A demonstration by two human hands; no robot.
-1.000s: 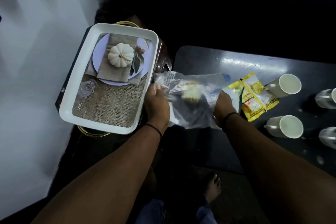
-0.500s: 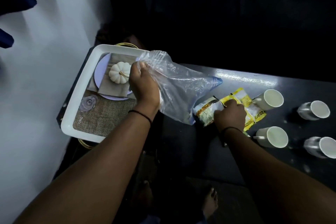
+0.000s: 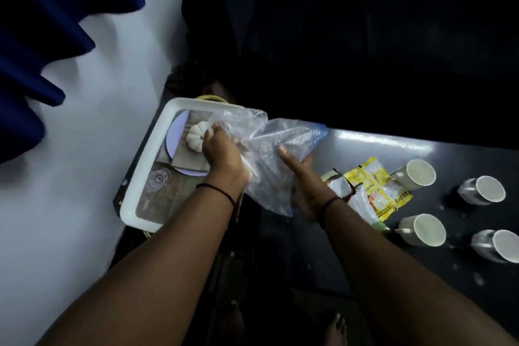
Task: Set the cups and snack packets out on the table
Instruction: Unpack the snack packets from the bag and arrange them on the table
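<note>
Right hand (image 3: 304,180) left the snack packets (image 3: 370,191) at 3 o'clock on the surface (image 3: 365,149), rejoined left hand (image 3: 223,154); both sets of fingers clamped on emptied bag (image 3: 269,154).

A pale, blue-white painted wall (image 3: 84,149) fills the left side, evenly lit. Folds of a deep blue fabric curtain (image 3: 42,36) hang over its upper left corner. To the right the room falls into near-black shadow, where little can be made out. A dark, glossy tabletop (image 3: 351,154) stretches along the lower right, its far edge catching a streak of light. The floor (image 3: 280,317) below is dark and indistinct.
</note>
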